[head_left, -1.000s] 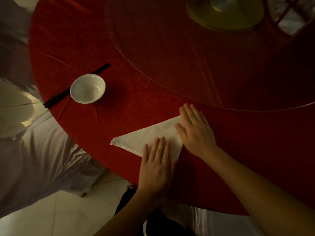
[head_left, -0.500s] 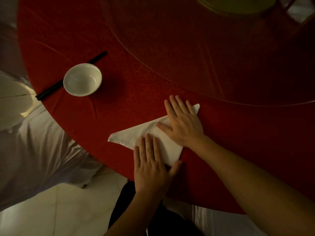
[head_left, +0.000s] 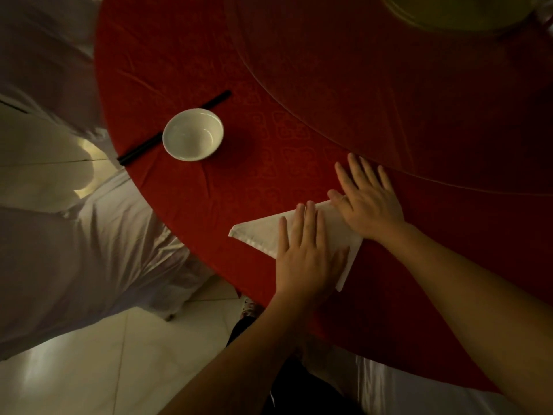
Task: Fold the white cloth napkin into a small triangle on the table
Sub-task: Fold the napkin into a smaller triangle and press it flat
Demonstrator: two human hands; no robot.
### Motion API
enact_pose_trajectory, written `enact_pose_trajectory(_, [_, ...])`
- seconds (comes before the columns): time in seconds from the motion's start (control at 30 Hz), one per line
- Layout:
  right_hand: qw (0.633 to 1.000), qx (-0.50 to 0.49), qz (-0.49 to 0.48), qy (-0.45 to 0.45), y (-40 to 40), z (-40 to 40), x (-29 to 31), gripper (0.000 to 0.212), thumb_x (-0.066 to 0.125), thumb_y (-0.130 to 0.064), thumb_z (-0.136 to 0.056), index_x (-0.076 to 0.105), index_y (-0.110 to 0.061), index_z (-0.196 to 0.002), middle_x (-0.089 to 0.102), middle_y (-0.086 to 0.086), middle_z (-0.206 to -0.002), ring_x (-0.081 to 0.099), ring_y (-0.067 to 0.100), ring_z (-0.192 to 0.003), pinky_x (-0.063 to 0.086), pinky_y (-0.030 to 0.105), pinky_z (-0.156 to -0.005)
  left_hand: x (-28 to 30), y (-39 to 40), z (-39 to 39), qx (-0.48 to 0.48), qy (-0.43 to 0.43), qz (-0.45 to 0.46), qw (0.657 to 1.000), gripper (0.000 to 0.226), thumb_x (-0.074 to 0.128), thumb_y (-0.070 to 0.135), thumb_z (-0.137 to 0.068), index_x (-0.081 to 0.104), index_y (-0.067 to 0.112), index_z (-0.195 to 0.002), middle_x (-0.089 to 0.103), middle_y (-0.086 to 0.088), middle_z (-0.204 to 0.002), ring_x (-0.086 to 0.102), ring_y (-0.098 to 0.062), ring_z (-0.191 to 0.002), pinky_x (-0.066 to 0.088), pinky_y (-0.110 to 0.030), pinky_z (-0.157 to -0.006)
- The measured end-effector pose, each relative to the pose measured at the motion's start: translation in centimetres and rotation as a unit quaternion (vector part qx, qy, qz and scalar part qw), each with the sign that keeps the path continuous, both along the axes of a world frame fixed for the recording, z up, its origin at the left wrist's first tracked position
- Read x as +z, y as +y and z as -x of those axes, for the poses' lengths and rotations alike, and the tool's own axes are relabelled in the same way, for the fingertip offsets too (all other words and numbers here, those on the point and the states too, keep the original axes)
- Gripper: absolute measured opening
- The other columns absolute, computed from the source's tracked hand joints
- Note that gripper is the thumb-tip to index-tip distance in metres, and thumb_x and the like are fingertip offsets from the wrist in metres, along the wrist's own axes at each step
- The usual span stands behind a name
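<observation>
The white cloth napkin [head_left: 260,232] lies folded as a triangle on the red tablecloth [head_left: 209,205] near the table's front edge. One corner points left, another points down toward me. My left hand [head_left: 305,253] lies flat on the napkin's middle, fingers spread and pointing away. My right hand [head_left: 368,202] rests flat over the napkin's far right part, fingers spread, and hides that corner. Neither hand grips the cloth.
A white empty bowl [head_left: 193,134] stands to the left, with black chopsticks [head_left: 140,149] lying under and behind it. A glass turntable [head_left: 389,85] covers the table's middle. White-covered chairs [head_left: 74,250] stand at the left, beyond the table's edge.
My right hand has slid toward the far right, over the napkin's far corner, which showed half a second ago. My left hand stays flat on the cloth. The camera view has shifted.
</observation>
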State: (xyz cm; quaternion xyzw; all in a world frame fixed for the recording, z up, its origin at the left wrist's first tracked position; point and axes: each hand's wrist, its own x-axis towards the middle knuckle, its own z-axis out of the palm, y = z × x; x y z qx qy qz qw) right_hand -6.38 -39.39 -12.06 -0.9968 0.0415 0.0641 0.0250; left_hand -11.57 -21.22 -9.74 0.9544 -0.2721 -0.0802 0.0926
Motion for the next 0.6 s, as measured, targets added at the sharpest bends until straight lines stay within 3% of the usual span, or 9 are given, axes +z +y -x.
enact_pose_trajectory(0.07, [1.000,0.002,0.004,-0.006,0.0,0.0,-0.1,0.074,-0.001,-0.064,-0.091,0.007,-0.022,-0.151,0.006,0.009,-0.161,0.006,0.024,-0.147,0.004,0.048,-0.117,-1.0,0.8,-1.3,0.002,0.020,-0.022,1.000,0.085,0.008,0.070,-0.090,-0.005,0.010,-0.148,-0.004,-0.010,-0.159,-0.014,-0.021,-0.145,-0.016,-0.046,-0.114])
enact_pose_trajectory(0.3, [1.000,-0.017,0.000,-0.001,0.0,-0.1,-0.2,0.080,0.001,-0.073,-0.086,0.007,-0.028,-0.151,0.007,0.007,-0.161,0.005,0.023,-0.147,0.002,0.047,-0.117,-2.5,4.6,-2.5,0.061,0.002,-0.024,0.998,0.108,0.014,0.088,-0.077,0.006,0.010,-0.151,-0.001,-0.008,-0.159,-0.010,-0.020,-0.146,-0.009,-0.045,-0.117])
enact_pose_trajectory(0.43, [0.999,-0.009,-0.052,0.010,0.0,0.1,1.2,0.073,0.016,-0.066,-0.092,0.012,-0.024,-0.152,0.007,0.009,-0.161,0.004,0.022,-0.147,0.002,0.045,-0.118,-1.8,4.4,-2.6,0.053,0.020,-0.039,0.998,0.111,0.009,0.091,-0.073,-0.008,0.012,-0.148,-0.012,-0.009,-0.157,-0.019,-0.022,-0.144,-0.014,-0.047,-0.115])
enact_pose_trajectory(0.53, [0.988,-0.056,-0.128,-0.070,0.5,2.2,3.1,0.061,0.043,-0.045,-0.095,0.029,-0.017,-0.148,0.026,0.012,-0.156,0.022,0.026,-0.143,0.023,0.046,-0.114,-0.7,4.2,-2.1,0.041,0.007,-0.047,0.998,0.108,0.005,0.088,-0.075,-0.010,0.009,-0.147,-0.013,-0.011,-0.157,-0.020,-0.026,-0.143,-0.015,-0.049,-0.114])
enact_pose_trajectory(0.6, [0.966,-0.149,-0.153,-0.145,1.6,4.9,3.9,0.054,0.053,-0.037,-0.092,0.040,-0.016,-0.140,0.043,0.011,-0.144,0.042,0.026,-0.128,0.045,0.040,-0.093,-0.1,3.6,-0.8,0.003,-0.001,-0.025,1.000,0.097,0.008,0.080,-0.084,0.001,0.008,-0.148,-0.003,-0.014,-0.157,-0.013,-0.029,-0.144,-0.009,-0.052,-0.115])
